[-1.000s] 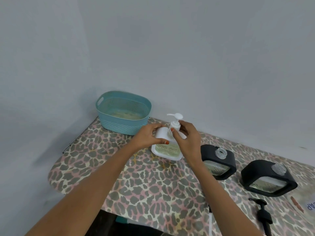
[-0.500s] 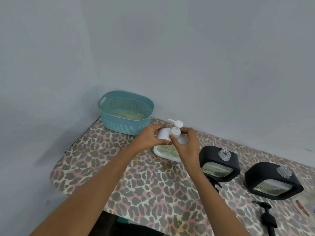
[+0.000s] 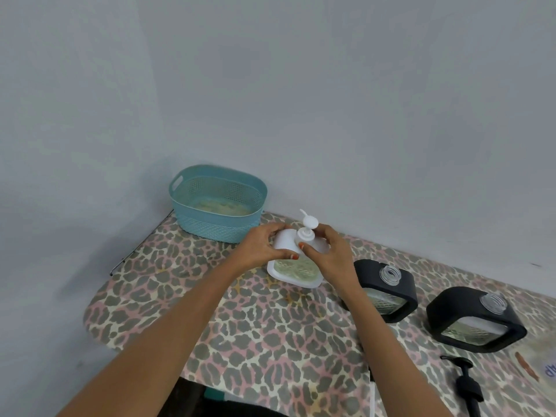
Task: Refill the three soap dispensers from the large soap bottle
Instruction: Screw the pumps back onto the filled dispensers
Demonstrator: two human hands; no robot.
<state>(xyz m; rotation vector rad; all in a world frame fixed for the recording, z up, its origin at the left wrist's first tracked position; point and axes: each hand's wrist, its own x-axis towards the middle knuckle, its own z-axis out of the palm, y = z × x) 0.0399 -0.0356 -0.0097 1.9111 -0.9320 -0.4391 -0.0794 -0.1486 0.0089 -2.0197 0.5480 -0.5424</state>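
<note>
A white soap dispenser [image 3: 293, 270] with greenish soap inside stands on the leopard-print surface [image 3: 240, 320]. My left hand [image 3: 264, 246] grips its white shoulder. My right hand [image 3: 328, 254] pinches the collar of its white pump [image 3: 307, 228], whose spout points back left. Two black dispensers stand to the right with bare clear threaded necks, the nearer one [image 3: 391, 288] partly behind my right wrist, the farther one [image 3: 475, 323] beyond it. A black pump [image 3: 467, 385] lies loose at the front right. The large soap bottle is only a sliver at the right edge [image 3: 549, 368].
A teal perforated basket [image 3: 218, 203] sits in the back left corner against the grey wall. The board's rounded end and its front edge drop off at the left and bottom. A thin white tube [image 3: 372, 398] lies at the front edge.
The white pump has sunk into the dispenser's neck, and its spout has turned from pointing left toward the back. My hands stay on the dispenser.
</note>
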